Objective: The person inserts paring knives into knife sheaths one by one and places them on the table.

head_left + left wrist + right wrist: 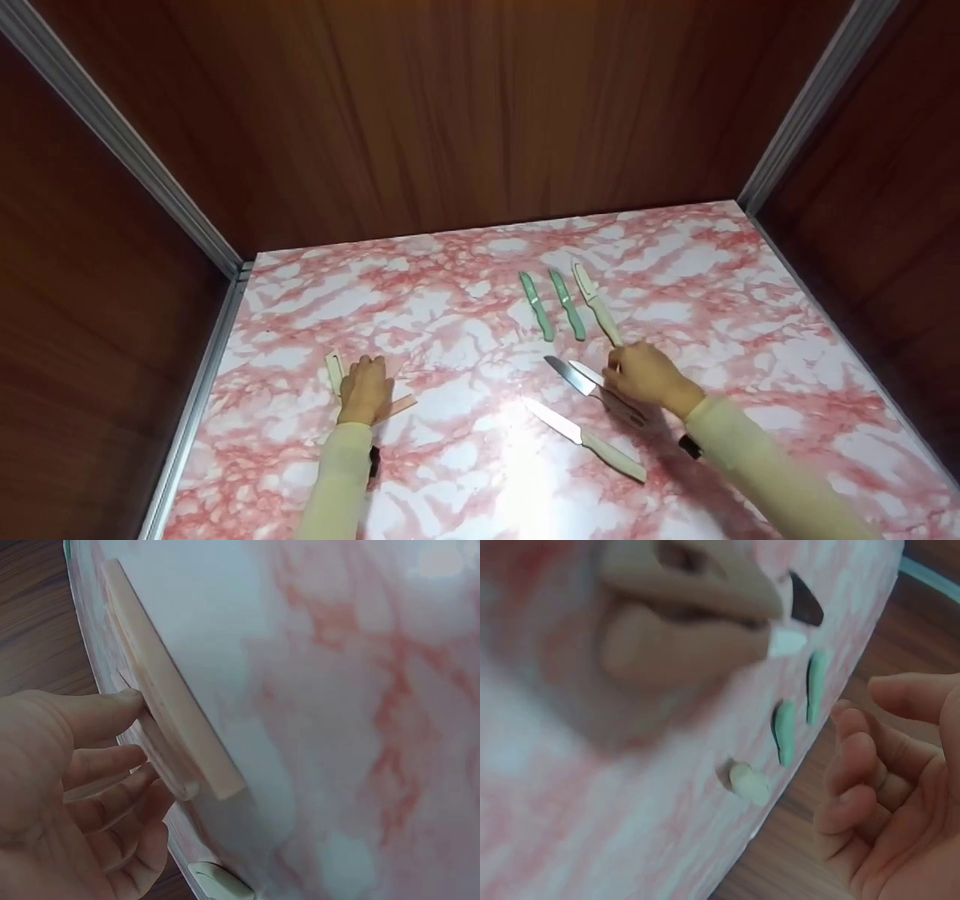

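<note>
At left on the table, my left hand [365,390] reaches over pale pieces. In the left wrist view its thumb and curved fingertips are right at the edge of a thin pinkish piece [169,757], beside a straight peach strip [176,686]. A cream blade cover [334,371] lies next to that hand. My right hand [645,379] hovers by the handle end of a cream knife [596,304]; its fingers are loosely bent, with nothing between them and the thumb. Below it lie a dark-bladed knife [570,375] and a white-bladed knife [586,370], handles partly hidden.
Two green knives [537,306] [568,304] lie side by side left of the cream knife. Nearer the front, a white-bladed knife with a cream handle [611,456] lies slanted. Dark wooden walls [480,120] enclose the marbled table [465,480] at back and sides.
</note>
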Action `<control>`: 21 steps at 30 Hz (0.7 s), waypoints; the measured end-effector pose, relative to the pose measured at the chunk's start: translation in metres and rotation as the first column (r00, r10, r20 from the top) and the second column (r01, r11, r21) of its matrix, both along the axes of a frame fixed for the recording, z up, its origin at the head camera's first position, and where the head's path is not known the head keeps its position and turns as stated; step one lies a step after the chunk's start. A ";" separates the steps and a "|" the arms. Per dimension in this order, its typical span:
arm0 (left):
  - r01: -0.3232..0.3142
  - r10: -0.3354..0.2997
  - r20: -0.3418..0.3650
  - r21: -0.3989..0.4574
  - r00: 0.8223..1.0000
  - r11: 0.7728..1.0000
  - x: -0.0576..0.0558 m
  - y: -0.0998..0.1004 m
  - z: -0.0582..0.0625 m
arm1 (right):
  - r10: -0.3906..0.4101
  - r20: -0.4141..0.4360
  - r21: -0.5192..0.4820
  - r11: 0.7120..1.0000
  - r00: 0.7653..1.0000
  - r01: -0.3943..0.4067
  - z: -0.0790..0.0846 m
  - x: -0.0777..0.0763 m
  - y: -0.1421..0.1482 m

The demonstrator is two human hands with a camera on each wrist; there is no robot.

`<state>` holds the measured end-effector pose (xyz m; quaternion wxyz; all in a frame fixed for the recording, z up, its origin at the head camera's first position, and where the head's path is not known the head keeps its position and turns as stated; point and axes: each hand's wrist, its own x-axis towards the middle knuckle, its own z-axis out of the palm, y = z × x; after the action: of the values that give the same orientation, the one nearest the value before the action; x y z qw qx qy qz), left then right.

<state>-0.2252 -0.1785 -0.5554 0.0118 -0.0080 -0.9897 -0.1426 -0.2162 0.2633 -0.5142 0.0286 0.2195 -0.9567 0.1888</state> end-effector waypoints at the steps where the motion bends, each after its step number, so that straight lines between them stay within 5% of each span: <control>1: 0.004 -0.004 -0.008 -0.004 1.000 1.000 0.000 -0.001 0.001 | 0.012 0.001 0.001 1.000 1.000 -0.012 -0.001 0.003 -0.001; 21: 0.009 -0.009 0.000 0.111 1.000 0.994 0.005 -0.001 0.001 | 0.025 -0.072 0.086 0.996 0.997 -0.019 -0.027 0.034 -0.006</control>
<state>-0.2203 -0.1797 -0.5545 0.0114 -0.0118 -0.9802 -0.1975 -0.1818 0.2570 -0.5409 0.0520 0.2378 -0.9597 0.1403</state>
